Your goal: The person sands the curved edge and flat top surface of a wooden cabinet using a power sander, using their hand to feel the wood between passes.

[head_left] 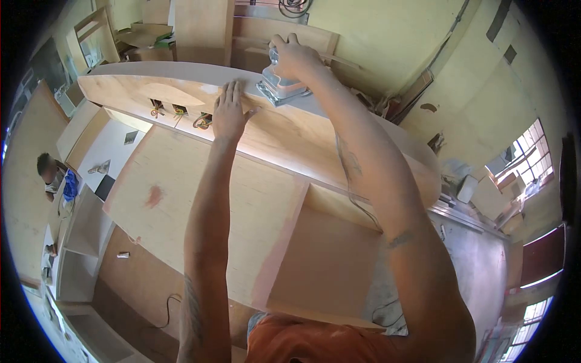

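My right hand (pixel 296 59) is wrapped over the top of a power sander (pixel 279 89), a grey-blue body with a flat base. The sander sits on the grey top edge of a long curved wooden counter (pixel 278 124). Against the counter's upright wood face, near that edge, my left hand (pixel 229 115) lies flat with its fingers stretched out. Just left of it, bundled coloured wires (pixel 203 121) poke out of several square cutouts. A thin cord (pixel 351 193) hangs down the counter behind my right forearm.
Below the counter is a broad plywood panel (pixel 163 181) with a reddish smear. Another person (pixel 51 172) is at the far left, beside a blue item (pixel 71 186). White open shelving (pixel 85 230) curves along the left. Wooden boards (pixel 203 30) lean at the back.
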Demonstrator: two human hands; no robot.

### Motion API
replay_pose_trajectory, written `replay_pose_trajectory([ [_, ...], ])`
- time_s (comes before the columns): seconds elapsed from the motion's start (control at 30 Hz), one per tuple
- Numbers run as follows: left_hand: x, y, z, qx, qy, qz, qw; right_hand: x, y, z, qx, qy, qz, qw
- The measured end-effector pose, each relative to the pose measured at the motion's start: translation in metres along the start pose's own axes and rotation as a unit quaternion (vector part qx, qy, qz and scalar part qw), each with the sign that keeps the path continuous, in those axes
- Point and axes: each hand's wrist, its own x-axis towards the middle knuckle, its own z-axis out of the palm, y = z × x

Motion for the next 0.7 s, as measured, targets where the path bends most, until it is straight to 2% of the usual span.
replay_pose_trajectory([
  [0.23, 0.003, 0.011, -0.008, 0.045, -0.052, 0.017, 0.997, -0.067, 0.081, -0.010, 0.060, 0.013, 0.018, 0.998],
  [0.33, -0.005, 0.020, -0.011, 0.042, -0.071, 0.042, 0.996, -0.112, 0.115, -0.025, 0.022, 0.001, 0.063, 0.998],
  [0.43, -0.006, 0.015, -0.010, -0.028, -0.063, 0.074, 0.995, -0.155, 0.155, -0.038, 0.023, 0.008, 0.095, 0.995],
  [0.57, 0.000, 0.001, -0.013, 0.007, -0.089, 0.080, 0.993, -0.203, 0.194, -0.058, 0.007, -0.007, 0.137, 0.990],
  [0.63, 0.002, -0.009, -0.008, 0.040, -0.079, 0.010, 0.996, -0.223, 0.208, -0.065, -0.005, -0.017, 0.163, 0.986],
  [0.7, 0.000, -0.006, -0.009, 0.049, -0.090, 0.000, 0.995, -0.240, 0.224, -0.072, -0.016, -0.010, 0.188, 0.982],
])
